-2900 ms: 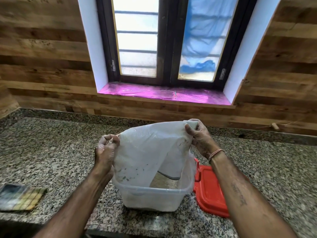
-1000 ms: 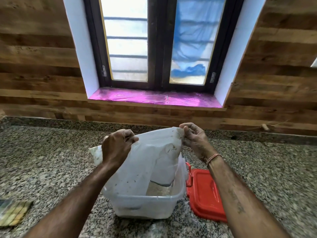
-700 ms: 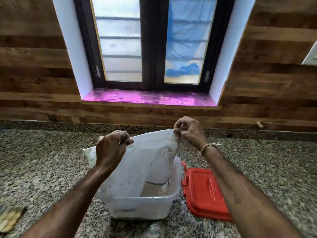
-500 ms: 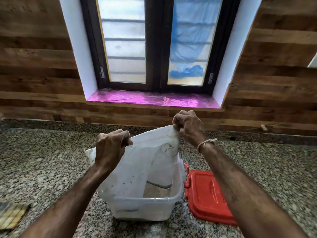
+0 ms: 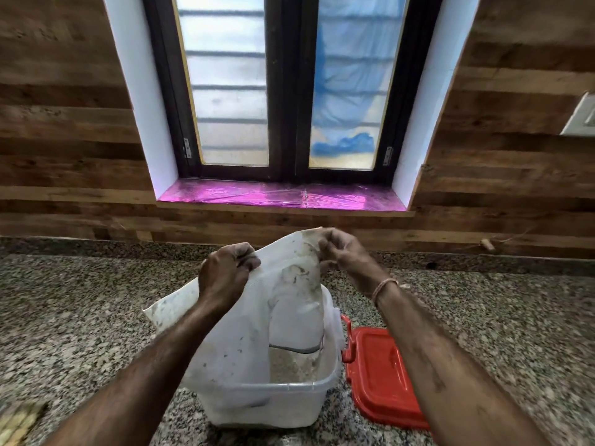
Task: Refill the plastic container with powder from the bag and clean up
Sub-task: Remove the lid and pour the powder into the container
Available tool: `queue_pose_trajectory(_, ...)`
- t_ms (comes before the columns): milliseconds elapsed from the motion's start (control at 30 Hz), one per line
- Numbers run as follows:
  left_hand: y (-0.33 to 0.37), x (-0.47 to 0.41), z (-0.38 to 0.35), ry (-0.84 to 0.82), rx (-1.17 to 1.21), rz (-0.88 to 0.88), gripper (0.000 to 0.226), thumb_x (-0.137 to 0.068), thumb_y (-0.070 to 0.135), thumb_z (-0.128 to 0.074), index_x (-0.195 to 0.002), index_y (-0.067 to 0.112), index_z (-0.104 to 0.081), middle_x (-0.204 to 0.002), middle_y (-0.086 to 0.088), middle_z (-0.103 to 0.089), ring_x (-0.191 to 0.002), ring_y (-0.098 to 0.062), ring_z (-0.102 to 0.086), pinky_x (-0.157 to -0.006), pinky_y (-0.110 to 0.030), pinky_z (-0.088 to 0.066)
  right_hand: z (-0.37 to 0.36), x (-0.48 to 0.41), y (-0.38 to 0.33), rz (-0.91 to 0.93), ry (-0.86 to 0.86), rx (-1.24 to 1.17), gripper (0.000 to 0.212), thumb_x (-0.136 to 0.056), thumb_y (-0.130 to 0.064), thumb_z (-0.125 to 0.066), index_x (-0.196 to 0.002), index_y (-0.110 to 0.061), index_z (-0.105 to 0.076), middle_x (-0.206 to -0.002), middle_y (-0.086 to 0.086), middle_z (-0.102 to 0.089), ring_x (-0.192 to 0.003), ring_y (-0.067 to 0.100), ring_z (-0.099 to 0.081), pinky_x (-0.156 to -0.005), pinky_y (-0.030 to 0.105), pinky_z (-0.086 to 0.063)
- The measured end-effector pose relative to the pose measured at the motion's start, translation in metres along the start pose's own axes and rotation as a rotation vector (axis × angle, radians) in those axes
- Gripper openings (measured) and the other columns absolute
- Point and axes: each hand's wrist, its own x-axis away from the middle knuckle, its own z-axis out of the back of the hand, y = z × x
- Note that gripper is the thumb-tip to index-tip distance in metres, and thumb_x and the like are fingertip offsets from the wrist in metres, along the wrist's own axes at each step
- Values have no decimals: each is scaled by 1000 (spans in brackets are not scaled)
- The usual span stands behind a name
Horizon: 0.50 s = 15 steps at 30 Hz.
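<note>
Two hands were shown gripping the upturned bag (image 5: 257, 323) above the plastic container (image 5: 273, 403). The left hand (image 5: 225, 272) was clenched on the bag's upper edge, to the left of and above the container, and the right hand (image 5: 341, 252) was pinched on the raised corner directly above the container's far side. The bag's mouth was hung inside the container, where pale powder (image 5: 289, 365) was seen lying on the floor of the box.

Compared with the view from about three seconds earlier, the left-hand grip had been shifted inward along the bag, so that a loose flap was left hanging out beyond the container's left wall, and the right corner had been lifted higher. The bag appeared limp and nearly flat, which suggested that pouring was almost complete and that the last residue was being shaken down. Lidding and clean-up were judged to remain.

A red lid (image 5: 383, 375) was laid flat just to the right of the container, touching or nearly touching its wall. Both were carried on a speckled granite tabletop (image 5: 80, 317). A blurred yellowish object (image 5: 16, 420) was partly visible well to the left of the container. Behind the container, a wood-panelled wall (image 5: 64, 140) and a dark-framed window (image 5: 286, 85) with a magenta-lined sill (image 5: 280, 197) were seen.
</note>
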Motion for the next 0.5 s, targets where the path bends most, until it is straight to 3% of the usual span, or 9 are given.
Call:
queue_pose_trajectory(133,-11,-6,4,-11,70,-15,20,-82,13,-73,-67,21,-64,-61,18,-60,-64,-5,-55,-68,-35,-49,-4,22,45,-156,-122,-7,52,-83,-47,-79,-124,-17,-68,-123,7,-72,-107,19,-63,-89,42,-44)
queue_pose_trajectory(200,-12,-8,5,-7,94,-13,18,-82,11,-72,-68,20,-65,-62,15,-62,-66,-6,-57,-69,-34,-49,-12,27,50,-123,-81,-24,48,-81,-37,-83,-117,-8,-70,-112,10,-73,-99,20,-62,-83,37,-44)
queue_pose_trajectory(267,-12,-9,4,-11,96,-7,19,-82,10,-72,-67,20,-65,-64,14,-63,-68,-5,-58,-68,-32,-47,-20,28,47,-66,-27,-47,28,-85,-17,-80,-103,2,-70,-95,7,-72,-85,13,-63,-73,25,-48)
queue_pose_trajectory(333,-14,-10,1,-20,94,-3,18,-81,9,-72,-68,19,-65,-65,11,-65,-70,-8,-60,-69,-32,-48,-25,28,45,-40,39,-35,7,-87,-1,-75,-86,-2,-69,-77,-3,-70,-69,4,-62,-64,17,-48)
queue_pose_trajectory(400,-16,-12,2,-16,92,1,18,-80,7,-71,-68,18,-66,-67,8,-67,-73,-10,-63,-70,-31,-50,-26,24,47,-5,126,23,22,-84,0,-78,-73,-13,-63,-65,-10,-62,-60,1,-55,-59,17,-45)
queue_pose_trajectory(500,-18,-15,6,-3,101,-1,22,-81,3,-71,-65,16,-65,-63,18,-66,-64,3,-58,-60,-15,-42,-24,22,55,32,278,115,32,-73,-14,-87,-61,-22,-58,-60,-9,-55,-57,5,-47,-56,26,-41)
